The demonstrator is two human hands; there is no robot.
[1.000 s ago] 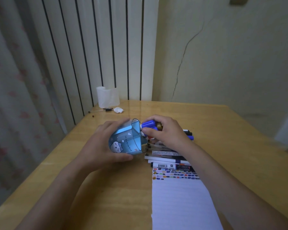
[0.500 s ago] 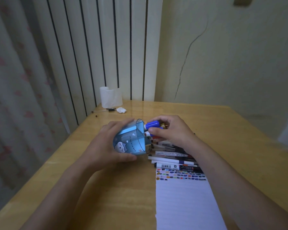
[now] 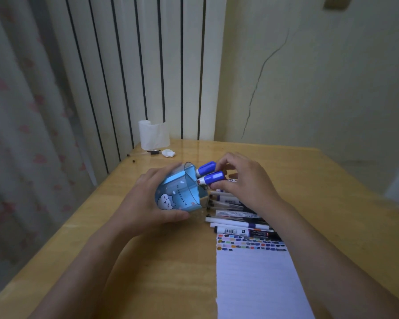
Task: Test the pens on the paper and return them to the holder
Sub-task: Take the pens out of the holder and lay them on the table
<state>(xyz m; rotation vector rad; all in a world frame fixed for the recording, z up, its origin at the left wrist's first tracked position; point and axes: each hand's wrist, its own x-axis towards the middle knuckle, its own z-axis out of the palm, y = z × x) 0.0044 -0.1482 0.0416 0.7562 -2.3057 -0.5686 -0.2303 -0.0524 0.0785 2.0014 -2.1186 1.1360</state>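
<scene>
My left hand (image 3: 148,199) grips a translucent blue pen holder (image 3: 179,191) with a cartoon cat, tilted with its mouth toward the right. Two blue-capped markers (image 3: 211,173) stick out of that mouth. My right hand (image 3: 244,183) pinches their caps with curled fingers. Below and right of the holder lies a pile of several pens and markers (image 3: 237,217) on the wooden table (image 3: 171,272). The lined paper (image 3: 256,279) lies in front of the pile, with rows of coloured test marks along its top edge.
A translucent white container (image 3: 153,134) stands at the table's far left corner, with a small black item (image 3: 154,151) and a crumpled white scrap (image 3: 168,153) beside it. A radiator and curtain are to the left, a cracked wall behind.
The blue-capped markers have gone deeper into the tilted holder, and a second blue cap shows beside the first. My right hand's fingers have shifted on the caps.
</scene>
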